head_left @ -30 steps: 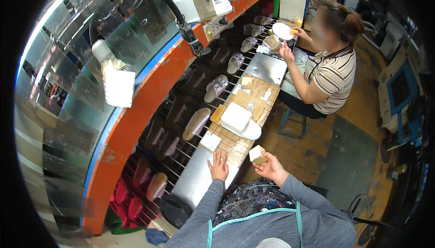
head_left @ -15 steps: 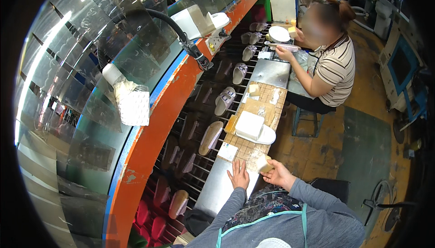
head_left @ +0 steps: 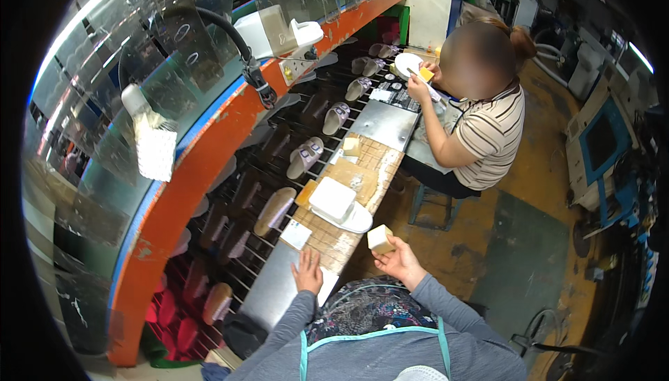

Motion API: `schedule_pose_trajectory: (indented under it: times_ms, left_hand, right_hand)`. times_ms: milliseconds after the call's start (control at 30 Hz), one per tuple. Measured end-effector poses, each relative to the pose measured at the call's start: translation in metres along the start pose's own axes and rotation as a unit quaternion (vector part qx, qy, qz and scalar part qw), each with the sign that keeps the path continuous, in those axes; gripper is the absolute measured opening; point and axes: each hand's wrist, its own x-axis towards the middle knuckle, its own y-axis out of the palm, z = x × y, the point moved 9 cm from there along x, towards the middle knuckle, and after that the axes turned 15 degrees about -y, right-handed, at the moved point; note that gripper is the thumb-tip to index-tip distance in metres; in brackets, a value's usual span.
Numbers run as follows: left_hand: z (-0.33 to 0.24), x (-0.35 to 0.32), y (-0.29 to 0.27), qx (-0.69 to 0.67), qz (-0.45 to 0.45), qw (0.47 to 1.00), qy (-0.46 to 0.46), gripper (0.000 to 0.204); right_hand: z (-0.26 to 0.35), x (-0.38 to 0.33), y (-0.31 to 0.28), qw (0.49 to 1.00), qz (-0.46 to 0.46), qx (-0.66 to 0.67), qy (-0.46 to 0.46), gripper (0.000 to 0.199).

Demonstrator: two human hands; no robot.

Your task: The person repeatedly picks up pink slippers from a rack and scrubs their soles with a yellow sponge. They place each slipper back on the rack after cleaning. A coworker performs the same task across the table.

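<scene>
Pale block shifted clear of bench edge, pinched at right hand's eleven o'clock; left hand flat, unclenched; floor roomy, two o'clock.

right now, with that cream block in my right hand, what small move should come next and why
Probably ease the right hand inward until the cream block is over the grid-patterned board: in this view the block shows past the board's edge, with floor behind it, while the open left hand lies at the board's near end.
</scene>
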Motion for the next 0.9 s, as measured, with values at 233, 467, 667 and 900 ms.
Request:
schedule_pose_trajectory:
  times_ms: [233, 467, 667, 900]
  left_hand:
    - [-0.012, -0.002, -0.016, -0.010, -0.009, 1.000, -0.001, 0.050]
    - [-0.015, -0.002, -0.016, 0.002, -0.004, 1.000, -0.008, 0.047]
    - [-0.012, 0.000, -0.014, 0.003, 0.011, 1.000, -0.010, 0.047]
    - [-0.011, 0.001, -0.011, 0.006, 0.017, 1.000, 0.004, 0.047]
  right_hand:
    - [0.014, -0.008, -0.016, 1.000, 0.011, 0.015, 0.002, 0.052]
    - [0.001, -0.009, -0.020, 0.999, 0.015, 0.018, 0.037, 0.047]
    - [0.002, -0.005, -0.015, 0.999, 0.019, 0.036, 0.018, 0.048]
    - [0.000, 0.002, 0.002, 0.998, 0.020, 0.051, 0.010, 0.047]
